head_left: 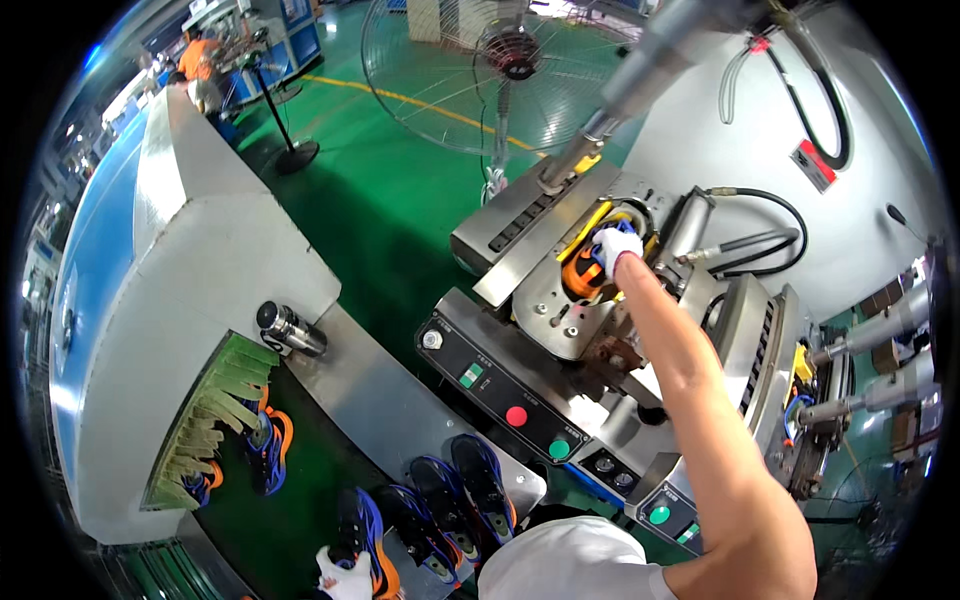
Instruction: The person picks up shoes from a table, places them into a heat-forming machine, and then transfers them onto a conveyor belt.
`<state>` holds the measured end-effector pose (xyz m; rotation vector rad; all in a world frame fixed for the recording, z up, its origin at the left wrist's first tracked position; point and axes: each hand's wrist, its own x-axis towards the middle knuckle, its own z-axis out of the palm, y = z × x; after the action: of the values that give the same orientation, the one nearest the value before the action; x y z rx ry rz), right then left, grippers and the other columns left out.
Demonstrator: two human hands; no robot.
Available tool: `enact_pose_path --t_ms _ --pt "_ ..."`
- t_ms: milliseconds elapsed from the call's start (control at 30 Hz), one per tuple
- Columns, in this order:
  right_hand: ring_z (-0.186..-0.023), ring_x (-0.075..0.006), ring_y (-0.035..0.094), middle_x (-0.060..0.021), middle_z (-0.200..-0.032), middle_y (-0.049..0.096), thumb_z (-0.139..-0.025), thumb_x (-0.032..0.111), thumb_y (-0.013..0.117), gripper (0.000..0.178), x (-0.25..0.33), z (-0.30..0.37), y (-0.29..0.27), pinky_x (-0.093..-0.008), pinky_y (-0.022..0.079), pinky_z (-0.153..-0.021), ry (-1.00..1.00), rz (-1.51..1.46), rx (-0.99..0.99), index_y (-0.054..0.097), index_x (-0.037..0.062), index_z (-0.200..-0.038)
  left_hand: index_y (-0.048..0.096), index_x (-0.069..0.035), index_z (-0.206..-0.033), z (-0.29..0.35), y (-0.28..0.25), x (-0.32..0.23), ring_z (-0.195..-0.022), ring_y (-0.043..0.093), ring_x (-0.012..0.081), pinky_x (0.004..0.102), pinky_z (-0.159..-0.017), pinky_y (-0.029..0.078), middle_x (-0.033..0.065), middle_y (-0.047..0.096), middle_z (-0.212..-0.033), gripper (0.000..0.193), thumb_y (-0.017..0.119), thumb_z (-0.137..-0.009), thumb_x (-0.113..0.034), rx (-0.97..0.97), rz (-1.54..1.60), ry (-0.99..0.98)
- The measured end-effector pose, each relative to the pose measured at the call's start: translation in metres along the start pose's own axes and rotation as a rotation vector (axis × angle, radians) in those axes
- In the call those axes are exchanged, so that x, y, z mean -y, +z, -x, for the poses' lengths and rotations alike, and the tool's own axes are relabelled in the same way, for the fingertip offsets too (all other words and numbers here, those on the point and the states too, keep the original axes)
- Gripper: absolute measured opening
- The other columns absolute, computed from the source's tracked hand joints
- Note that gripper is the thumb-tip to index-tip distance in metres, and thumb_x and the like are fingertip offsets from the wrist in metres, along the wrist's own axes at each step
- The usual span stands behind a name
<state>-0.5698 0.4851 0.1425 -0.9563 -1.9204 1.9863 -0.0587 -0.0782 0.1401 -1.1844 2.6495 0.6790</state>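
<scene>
My right hand [617, 246], in a white glove, reaches into the metal press [550, 318]. Its fingers close over the blue part of an orange-and-blue shoe [583, 272] seated between the press's yellow-edged pads. The glove hides part of that shoe. Low in the picture, my left hand [345, 577], also gloved in white, grips the lower end of a dark shoe [366, 535] with a blue-and-orange sole. Its fingertips are partly hidden. Right beside it, several similar dark shoes [482, 478] lie in a row on a metal ledge [385, 385].
A control panel [500, 385] with red and green buttons fronts the press. Left stands a conveyor machine with a green strip curtain [215, 410]; shoes [268, 450] lie on its belt. A metal flask [291, 329] sits on the ledge. Beyond are a fan [508, 55] and another person [198, 58].
</scene>
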Motion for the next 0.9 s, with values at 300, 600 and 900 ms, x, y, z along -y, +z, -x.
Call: enact_pose_path --t_ms 300,600,900 --pt "-0.096 -0.0303 0.072 -0.0108 -0.105 0.074 -0.085 0.041 0.077 0.033 0.006 0.089 0.088 -0.0452 0.058 -0.075 -0.771 1.747 0.441 0.075 0.0132 -0.103 0.064 -0.002 -0.123 0.091 0.078 0.055 -0.106 0.07 0.0329 0.0405 -0.095 0.055 0.0178 0.071 -0.116 0.067 0.091 -0.072 -0.035 -0.059 0.22 -0.323" --pt "-0.082 -0.0244 0.069 -0.0064 -0.093 0.073 -0.09 0.041 0.077 0.034 -0.028 -0.111 -0.023 -0.0403 0.058 -0.074 -0.07 0.35 0.405 0.073 0.009 -0.102 0.056 -0.008 -0.13 0.058 0.123 0.112 -0.112 0.067 0.0364 0.0457 -0.099 0.051 0.0185 0.068 -0.119 0.075 0.083 -0.073 -0.049 -0.11 0.236 -0.04" --pt "-0.153 -0.0397 0.028 -0.0286 -0.164 0.028 -0.095 0.041 0.069 0.093 -0.126 0.36 -0.051 -0.0446 0.021 -0.126 -0.987 0.983 0.466 0.024 -0.008 -0.159 0.049 -0.008 -0.141 0.052 0.167 0.165 -0.126 0.058 0.0407 0.0495 -0.111 0.042 0.0216 0.061 -0.134 0.077 0.074 -0.081 -0.05 -0.125 0.301 0.084"
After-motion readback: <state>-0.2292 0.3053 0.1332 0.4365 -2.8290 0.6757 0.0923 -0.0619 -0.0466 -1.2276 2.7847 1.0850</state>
